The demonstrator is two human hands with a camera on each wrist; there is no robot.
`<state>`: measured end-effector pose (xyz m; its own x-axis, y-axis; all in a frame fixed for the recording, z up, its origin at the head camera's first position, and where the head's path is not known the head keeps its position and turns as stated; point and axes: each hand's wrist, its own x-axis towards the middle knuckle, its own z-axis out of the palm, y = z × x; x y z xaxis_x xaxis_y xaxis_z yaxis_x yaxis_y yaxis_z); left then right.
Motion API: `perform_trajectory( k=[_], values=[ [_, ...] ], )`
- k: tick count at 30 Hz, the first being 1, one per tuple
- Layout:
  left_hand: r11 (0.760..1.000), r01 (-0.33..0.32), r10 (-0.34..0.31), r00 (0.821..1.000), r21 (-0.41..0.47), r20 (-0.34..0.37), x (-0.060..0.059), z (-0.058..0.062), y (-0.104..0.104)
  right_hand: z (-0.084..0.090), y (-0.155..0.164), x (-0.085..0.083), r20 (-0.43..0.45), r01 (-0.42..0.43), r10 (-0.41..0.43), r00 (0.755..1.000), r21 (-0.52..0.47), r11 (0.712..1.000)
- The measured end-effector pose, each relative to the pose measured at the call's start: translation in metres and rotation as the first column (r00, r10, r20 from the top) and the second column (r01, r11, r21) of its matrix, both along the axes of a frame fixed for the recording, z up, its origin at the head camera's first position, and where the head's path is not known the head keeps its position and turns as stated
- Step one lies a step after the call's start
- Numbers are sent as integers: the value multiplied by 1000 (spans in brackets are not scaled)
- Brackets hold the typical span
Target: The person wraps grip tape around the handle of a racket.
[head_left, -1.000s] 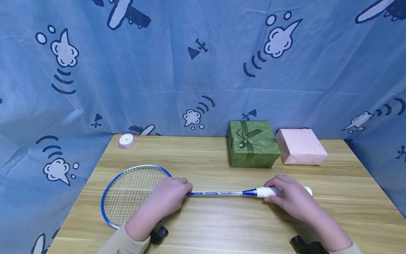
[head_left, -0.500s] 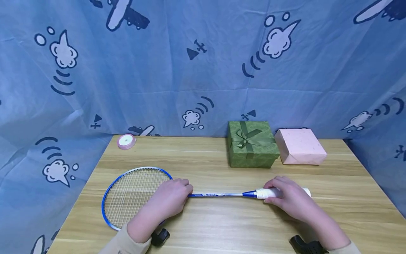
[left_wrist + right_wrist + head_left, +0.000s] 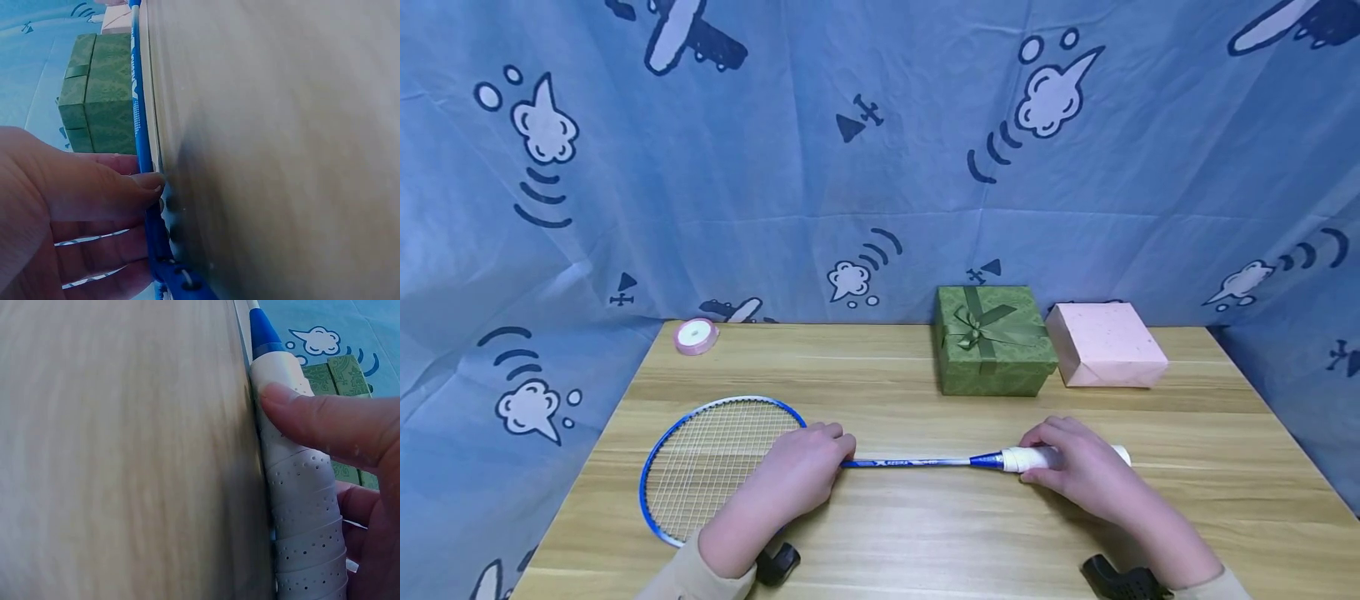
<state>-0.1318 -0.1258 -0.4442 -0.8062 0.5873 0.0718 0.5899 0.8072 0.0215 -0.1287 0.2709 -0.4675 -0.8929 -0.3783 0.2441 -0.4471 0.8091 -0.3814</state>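
wood surface | racket lower left | tape roll upper left | green box + pink box upper right

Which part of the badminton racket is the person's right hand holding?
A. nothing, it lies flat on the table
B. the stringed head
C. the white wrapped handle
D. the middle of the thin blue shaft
C: the right hand curls round the white wrapped handle of the badminton racket, thumb pressed on it.
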Motion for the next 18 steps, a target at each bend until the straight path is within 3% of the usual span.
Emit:
perform_trajectory(
  k=[18],
  values=[
    [999,-10,9,999,36,33,0,-4,-1,-4,-2,-1,-1,-17,17,1000,-10,1000]
  ],
)
